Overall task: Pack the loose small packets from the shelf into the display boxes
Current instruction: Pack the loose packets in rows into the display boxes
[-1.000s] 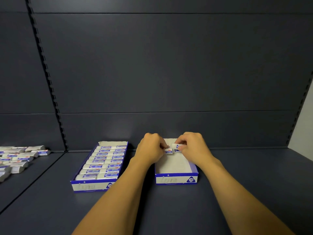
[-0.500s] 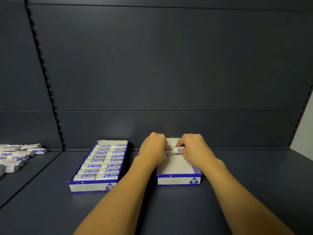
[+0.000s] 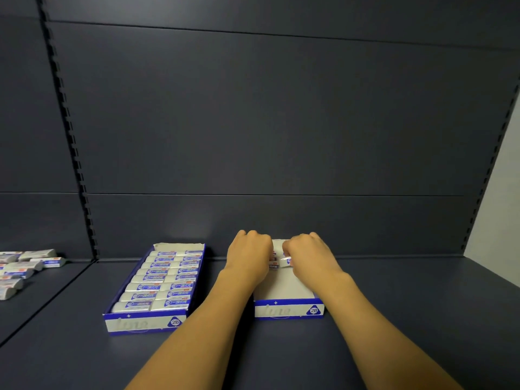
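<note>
Two display boxes point(image 3: 289, 310) point(image 3: 145, 323) each read "2B" in front.

A blue-and-white cardboard display box point(image 3: 146, 323) sits full of white wrapped packets point(image 3: 160, 288); a second, mostly empty box point(image 3: 288, 310) holds perhaps several packets point(image 3: 274, 260) at its far end; loose packets point(image 3: 24, 267) lie far left.

The left box point(image 3: 153, 323) and the right box point(image 3: 288, 310) are each showing "2B" in a triangle on the front; other print is too blurred to read.
</note>
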`<state>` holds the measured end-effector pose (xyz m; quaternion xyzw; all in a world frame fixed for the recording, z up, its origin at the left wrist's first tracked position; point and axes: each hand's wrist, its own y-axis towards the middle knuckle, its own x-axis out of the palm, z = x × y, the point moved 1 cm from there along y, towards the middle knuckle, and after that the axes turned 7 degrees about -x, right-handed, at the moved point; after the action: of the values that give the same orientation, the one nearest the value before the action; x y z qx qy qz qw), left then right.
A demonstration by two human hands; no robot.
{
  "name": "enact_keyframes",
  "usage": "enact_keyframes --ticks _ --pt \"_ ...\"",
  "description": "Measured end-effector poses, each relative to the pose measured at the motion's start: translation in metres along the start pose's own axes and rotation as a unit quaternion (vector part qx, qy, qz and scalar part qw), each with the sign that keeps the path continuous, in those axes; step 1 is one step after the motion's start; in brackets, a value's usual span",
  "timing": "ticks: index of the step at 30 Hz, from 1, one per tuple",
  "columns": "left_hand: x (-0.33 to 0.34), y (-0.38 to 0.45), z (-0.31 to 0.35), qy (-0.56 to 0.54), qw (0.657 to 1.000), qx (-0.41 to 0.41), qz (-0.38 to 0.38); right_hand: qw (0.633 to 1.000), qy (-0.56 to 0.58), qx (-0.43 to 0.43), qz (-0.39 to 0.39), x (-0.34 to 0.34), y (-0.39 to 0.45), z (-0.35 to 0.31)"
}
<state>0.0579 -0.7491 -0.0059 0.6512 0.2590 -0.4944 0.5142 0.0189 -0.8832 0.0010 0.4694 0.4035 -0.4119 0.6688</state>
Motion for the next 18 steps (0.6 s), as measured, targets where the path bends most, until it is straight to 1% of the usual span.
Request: enact_keyframes --ticks 6,9,13,18 --pt "0.0 0.0 0.0 -0.015 1.0 -0.005 -0.006 1.0 0.017 -0.019 -0.013 0.0 -0.001 0.004" --pt "0.0 0.0 0.0 -0.021 1.0 -0.003 -0.003 0.999 0.034 -0.005 -0.026 0.002 0.003 0.007" --pt "0.002 0.001 -0.003 -0.03 0.999 -0.004 -0.013 0.997 0.069 0.02 -0.02 0.006 0.007 0.008" --pt "0.002 0.0 -0.003 -0.049 0.999 -0.007 -0.017 0.998 0.06 0.02 -0.021 0.007 0.01 0.005"
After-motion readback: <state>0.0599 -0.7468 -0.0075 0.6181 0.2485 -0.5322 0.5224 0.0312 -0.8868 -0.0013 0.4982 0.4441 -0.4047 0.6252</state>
